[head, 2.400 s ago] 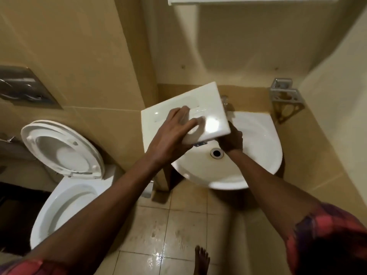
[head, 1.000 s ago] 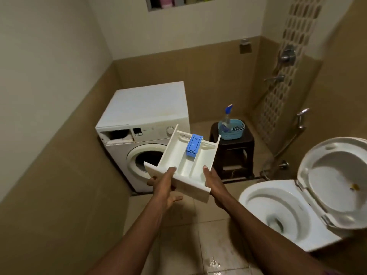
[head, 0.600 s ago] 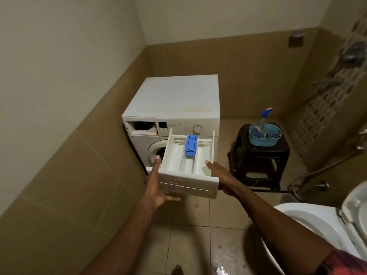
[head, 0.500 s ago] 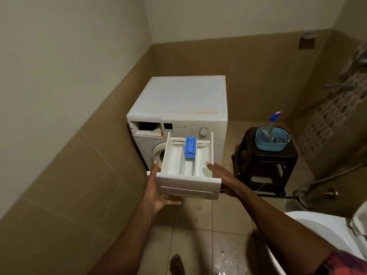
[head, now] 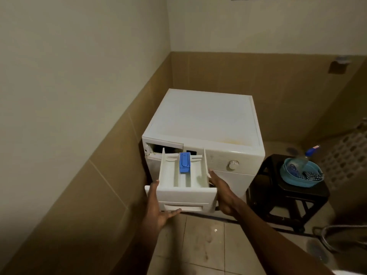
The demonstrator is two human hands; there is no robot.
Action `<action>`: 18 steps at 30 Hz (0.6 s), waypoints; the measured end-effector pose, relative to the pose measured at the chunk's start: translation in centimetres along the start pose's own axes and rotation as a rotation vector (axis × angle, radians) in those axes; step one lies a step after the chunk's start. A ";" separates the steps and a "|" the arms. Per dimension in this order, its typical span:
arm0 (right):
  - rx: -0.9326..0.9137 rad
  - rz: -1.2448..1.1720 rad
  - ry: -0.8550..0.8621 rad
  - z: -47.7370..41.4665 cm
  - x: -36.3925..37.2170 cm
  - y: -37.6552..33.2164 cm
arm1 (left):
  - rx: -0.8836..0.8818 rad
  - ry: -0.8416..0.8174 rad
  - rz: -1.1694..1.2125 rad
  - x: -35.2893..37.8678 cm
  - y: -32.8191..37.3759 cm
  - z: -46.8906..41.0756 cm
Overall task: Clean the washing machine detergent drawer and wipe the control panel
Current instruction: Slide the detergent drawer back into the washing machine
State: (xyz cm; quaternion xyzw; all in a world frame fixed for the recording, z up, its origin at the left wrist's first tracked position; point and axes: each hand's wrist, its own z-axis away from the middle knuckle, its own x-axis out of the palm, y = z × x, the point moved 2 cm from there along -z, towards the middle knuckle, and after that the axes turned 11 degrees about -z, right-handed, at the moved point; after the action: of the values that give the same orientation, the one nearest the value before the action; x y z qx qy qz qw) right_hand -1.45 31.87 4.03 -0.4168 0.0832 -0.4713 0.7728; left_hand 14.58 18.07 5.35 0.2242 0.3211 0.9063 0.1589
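Judging from the head view, the step in hand is the refitting of the detergent drawer. It is held in the air just in front of the washing machine, with its rear end pointed at the open drawer slot at the top left of the front. The drawer is pressed between both hands rather than gripped. The left hand is laid flat along its left side with the thumb under the front panel, and the right hand is laid with straight fingers against its right side. A blue siphon cap is seated in the middle compartment.

Whether the rear corners touch the slot's mouth cannot be told. The next move likely calls for the drawer to be levelled, squared to the slot and slid in straight. The control panel with its dial is probably left for wiping afterwards.

Room is tight on the left, where the tiled wall runs close beside the machine. On the right, a dark stool carrying a teal basin stands just beside it. Open floor is seen on the person's side of the drawer.
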 end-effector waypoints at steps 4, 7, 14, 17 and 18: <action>0.067 0.076 -0.139 -1.8 3.4 1.5 | 0.284 0.095 -0.433 -3.4 1.5 -2.3; 0.031 0.224 -0.239 -3.9 5.5 1.8 | 0.446 0.246 -0.769 -5.1 2.4 -4.2; 0.061 0.302 -0.296 -10.5 7.4 2.2 | 0.248 0.193 -0.462 -7.5 3.0 -10.6; 0.066 0.325 -0.308 -12.0 8.3 2.6 | 0.175 0.145 -0.317 -8.1 2.5 -12.5; 0.063 0.319 -0.320 -12.3 8.5 2.7 | 0.203 0.117 -0.287 -8.6 2.6 -13.1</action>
State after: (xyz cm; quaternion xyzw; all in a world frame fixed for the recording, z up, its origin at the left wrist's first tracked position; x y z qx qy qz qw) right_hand -1.44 18.68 -3.47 -0.4435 0.0098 -0.2735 0.8534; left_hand 14.84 5.70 -4.62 0.1376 0.4482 0.8488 0.2443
